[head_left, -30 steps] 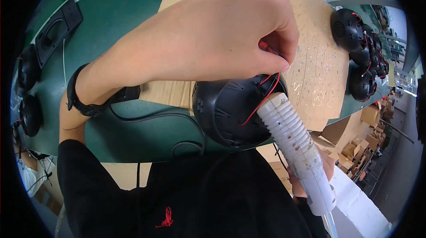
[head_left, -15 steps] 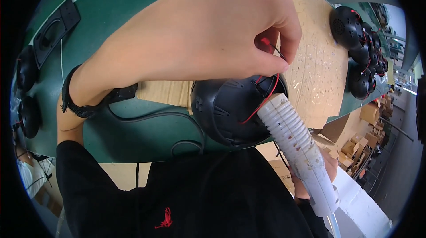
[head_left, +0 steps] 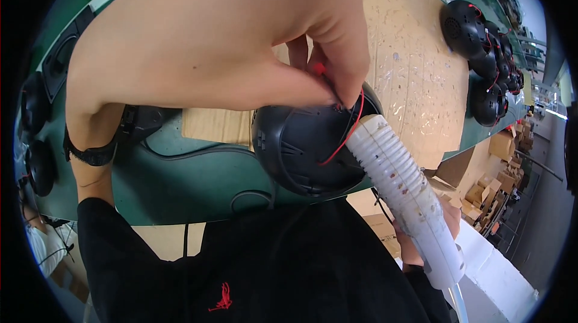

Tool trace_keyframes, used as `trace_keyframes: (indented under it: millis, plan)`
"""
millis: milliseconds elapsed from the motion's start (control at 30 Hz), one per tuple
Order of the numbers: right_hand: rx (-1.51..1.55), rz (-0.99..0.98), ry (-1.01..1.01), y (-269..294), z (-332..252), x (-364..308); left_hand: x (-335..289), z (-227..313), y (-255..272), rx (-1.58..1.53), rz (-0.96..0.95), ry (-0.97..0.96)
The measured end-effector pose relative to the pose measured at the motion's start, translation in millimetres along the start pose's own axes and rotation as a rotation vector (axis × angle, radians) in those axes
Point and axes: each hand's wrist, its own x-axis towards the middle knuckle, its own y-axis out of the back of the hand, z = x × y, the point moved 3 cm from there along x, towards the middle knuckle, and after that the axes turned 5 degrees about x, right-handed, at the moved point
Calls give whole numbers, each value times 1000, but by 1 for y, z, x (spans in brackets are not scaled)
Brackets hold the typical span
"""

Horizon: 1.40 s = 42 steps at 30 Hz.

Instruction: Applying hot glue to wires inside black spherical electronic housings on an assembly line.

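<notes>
A black round plastic housing point(head_left: 295, 154) with vents and ribs rests at the table's near edge. A red wire point(head_left: 343, 145) and a black wire point(head_left: 352, 115) rise from it. Over its far side my left hand point(head_left: 301, 40) is closed, thumb and finger pinching the wires just above the housing. A small red end piece point(head_left: 319, 69) shows beneath the palm. My right hand point(head_left: 410, 249) is low at the right, mostly behind a white ribbed hose point(head_left: 400, 172) whose mouth nearly meets the housing. Its fingers are hidden, and a thin black cord point(head_left: 380, 204) shows near it.
Flattened cardboard point(head_left: 415, 82) covers part of the green table point(head_left: 180, 187). Several black housings with red wires point(head_left: 463, 28) stand at the right. More black housings point(head_left: 39, 166) and a black frame point(head_left: 60, 58) lie left. A black cable point(head_left: 205, 155) curves nearby. Cartons point(head_left: 481, 193) are beyond.
My left hand has shifted left and down toward the housing with the wires pinched. The white hose has moved slightly in view, while my right hand stays behind it.
</notes>
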Motion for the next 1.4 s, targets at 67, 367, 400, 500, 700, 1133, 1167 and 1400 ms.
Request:
trace_keyframes:
  millis: [67, 367, 400, 500, 700, 1133, 1167, 1400]
  plan:
    - [-31, -50, -36, 0, 0, 2, -2, -1, 0, 20, 3, -4]
    - [-52, -122, -100, 2, 1, 4, -1, -3, -2, 92, 19, -17]
    - [-73, -159, -126, 3, 2, 2, -1, -3, -2, 99, 21, -17]
    - [-81, -206, -163, 4, 5, -1, -1, -3, -3, 116, 25, -19]
    - [-70, -145, -130, 2, 7, -4, -2, -3, -4, 151, 45, -24]
    - [-35, -76, -132, -10, 12, -7, -11, 3, -9, 269, 93, -36]
    - [-30, -68, -131, -12, 13, -7, -13, 5, -10, 293, 99, -39]
    - [18, -9, -146, -23, 20, -11, -19, 23, -23, 568, 14, 44]
